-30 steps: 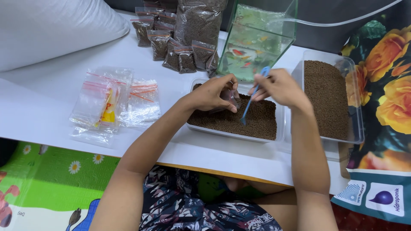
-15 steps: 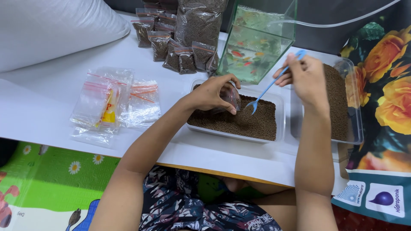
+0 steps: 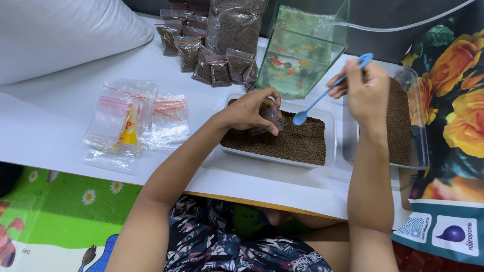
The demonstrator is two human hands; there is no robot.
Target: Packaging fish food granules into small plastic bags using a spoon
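Observation:
My left hand (image 3: 250,109) holds a small clear bag (image 3: 268,117), partly filled with brown pellets, over a clear tray of brown pellets (image 3: 328,132). My right hand (image 3: 365,90) grips a blue plastic spoon (image 3: 328,92) by its handle, raised above the gap between that tray and a second clear tray of pellets (image 3: 419,126) on the right. The spoon's bowl points down towards the first tray, close to the bag.
A pile of empty clear zip bags (image 3: 132,121) lies on the white table (image 3: 60,126) at the left. Several filled pellet bags (image 3: 212,50) stand at the back beside a small glass fish tank (image 3: 305,45). A white cushion (image 3: 60,30) is far left.
My right hand has lifted the spoon out of the near tray and swung it up and to the right. The left hand with the bag has stayed over the tray.

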